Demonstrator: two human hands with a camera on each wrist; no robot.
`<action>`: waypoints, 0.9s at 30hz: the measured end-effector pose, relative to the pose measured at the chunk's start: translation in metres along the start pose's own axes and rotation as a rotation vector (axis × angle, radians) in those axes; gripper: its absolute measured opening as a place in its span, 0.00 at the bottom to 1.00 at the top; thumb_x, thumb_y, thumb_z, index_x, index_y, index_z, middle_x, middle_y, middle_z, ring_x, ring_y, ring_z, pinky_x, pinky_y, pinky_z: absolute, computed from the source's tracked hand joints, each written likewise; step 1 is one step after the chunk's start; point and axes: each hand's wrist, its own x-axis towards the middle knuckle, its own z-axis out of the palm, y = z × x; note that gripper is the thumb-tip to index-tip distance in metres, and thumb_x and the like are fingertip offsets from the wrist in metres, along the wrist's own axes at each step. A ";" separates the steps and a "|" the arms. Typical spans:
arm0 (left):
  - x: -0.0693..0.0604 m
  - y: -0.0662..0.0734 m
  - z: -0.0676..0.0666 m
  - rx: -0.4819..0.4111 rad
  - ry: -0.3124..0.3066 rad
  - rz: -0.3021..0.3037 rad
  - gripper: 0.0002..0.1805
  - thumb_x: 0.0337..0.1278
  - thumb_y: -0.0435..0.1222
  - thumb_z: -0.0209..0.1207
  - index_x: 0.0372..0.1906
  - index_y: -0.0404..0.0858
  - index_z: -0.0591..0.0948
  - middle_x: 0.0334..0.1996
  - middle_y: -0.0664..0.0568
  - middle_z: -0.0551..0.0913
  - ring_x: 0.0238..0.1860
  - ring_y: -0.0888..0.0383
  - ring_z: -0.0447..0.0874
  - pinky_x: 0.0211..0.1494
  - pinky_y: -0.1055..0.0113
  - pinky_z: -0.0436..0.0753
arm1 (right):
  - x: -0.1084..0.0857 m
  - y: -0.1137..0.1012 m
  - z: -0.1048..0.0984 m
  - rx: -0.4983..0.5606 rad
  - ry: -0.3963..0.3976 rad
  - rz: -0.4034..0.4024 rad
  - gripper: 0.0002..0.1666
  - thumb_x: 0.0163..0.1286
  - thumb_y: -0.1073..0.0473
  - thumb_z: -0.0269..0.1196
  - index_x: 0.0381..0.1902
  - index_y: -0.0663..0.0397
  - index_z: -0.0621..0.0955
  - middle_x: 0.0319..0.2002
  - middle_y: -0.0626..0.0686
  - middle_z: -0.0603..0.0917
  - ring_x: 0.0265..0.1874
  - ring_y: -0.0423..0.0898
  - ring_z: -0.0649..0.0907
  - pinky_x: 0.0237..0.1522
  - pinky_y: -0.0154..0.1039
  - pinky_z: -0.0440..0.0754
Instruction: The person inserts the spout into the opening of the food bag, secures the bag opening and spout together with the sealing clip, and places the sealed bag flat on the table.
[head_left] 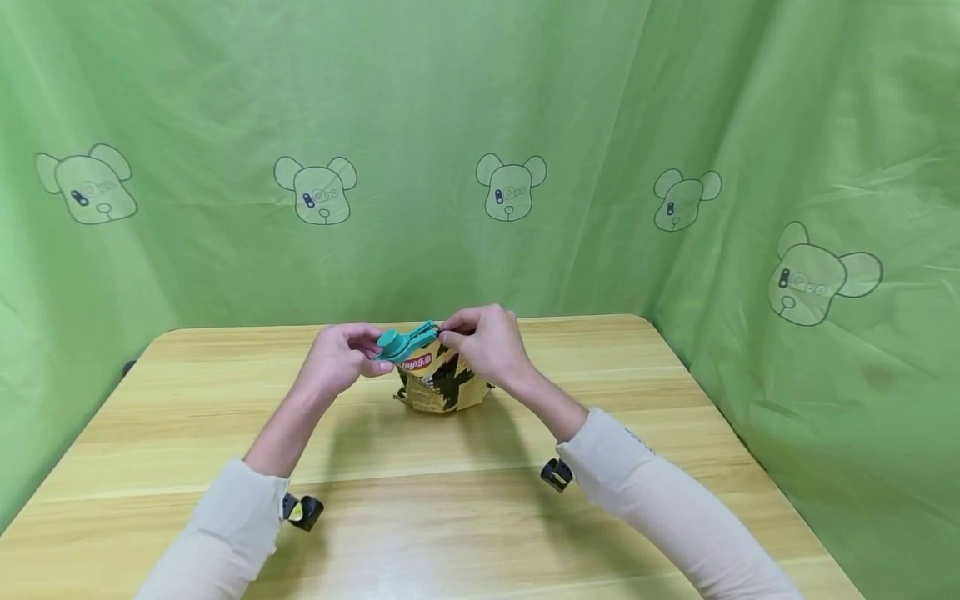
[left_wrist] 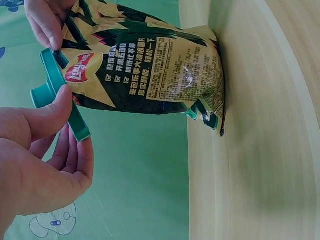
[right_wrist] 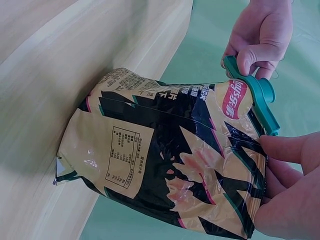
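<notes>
A black and gold chip bag point(head_left: 444, 390) stands upright on the table, its top held up between both hands. Across part of its top edge sits a teal bag clip point(left_wrist: 55, 82) with a round cap on its side. My left hand point(head_left: 337, 360) pinches one end of this clip between thumb and fingers. With thumb and fingers, my right hand point(head_left: 491, 346) pinches the bag's top edge beside the clip's other end. In the right wrist view, the bag's top point(right_wrist: 252, 185) on the right hand's side lies outside the clip. Whether the clip is fully closed, I cannot tell.
The light wood table point(head_left: 420, 517) extends around the bag on all sides. Green curtains point(head_left: 420, 92) with bear-head outlines hang behind and along the sides. Black wrist mounts point(head_left: 306, 512) stick out beneath both sleeves.
</notes>
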 end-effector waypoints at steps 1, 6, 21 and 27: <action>0.000 -0.001 0.000 0.003 0.002 0.012 0.26 0.43 0.21 0.74 0.53 0.30 0.84 0.37 0.49 0.84 0.40 0.56 0.80 0.43 0.73 0.84 | 0.000 0.000 0.000 -0.002 0.000 -0.005 0.06 0.67 0.63 0.69 0.39 0.55 0.90 0.36 0.53 0.92 0.31 0.49 0.90 0.31 0.35 0.85; 0.001 -0.003 0.000 -0.008 0.001 0.035 0.23 0.43 0.22 0.73 0.50 0.30 0.84 0.36 0.50 0.83 0.40 0.56 0.79 0.42 0.73 0.83 | 0.000 -0.002 0.000 -0.033 0.003 -0.029 0.06 0.66 0.63 0.69 0.40 0.56 0.90 0.37 0.53 0.92 0.31 0.46 0.89 0.33 0.36 0.86; 0.002 -0.003 -0.001 -0.011 -0.017 0.035 0.20 0.44 0.22 0.73 0.48 0.29 0.84 0.36 0.48 0.82 0.41 0.55 0.79 0.43 0.71 0.84 | 0.002 -0.019 0.008 -0.150 -0.064 -0.069 0.19 0.63 0.63 0.73 0.53 0.57 0.86 0.46 0.54 0.90 0.42 0.48 0.88 0.45 0.41 0.87; 0.002 -0.004 -0.002 0.013 -0.015 0.048 0.20 0.43 0.23 0.74 0.46 0.30 0.85 0.35 0.49 0.83 0.40 0.56 0.79 0.42 0.71 0.83 | 0.002 -0.017 0.013 -0.117 -0.020 -0.076 0.10 0.64 0.64 0.72 0.43 0.55 0.88 0.38 0.51 0.90 0.34 0.44 0.87 0.38 0.38 0.85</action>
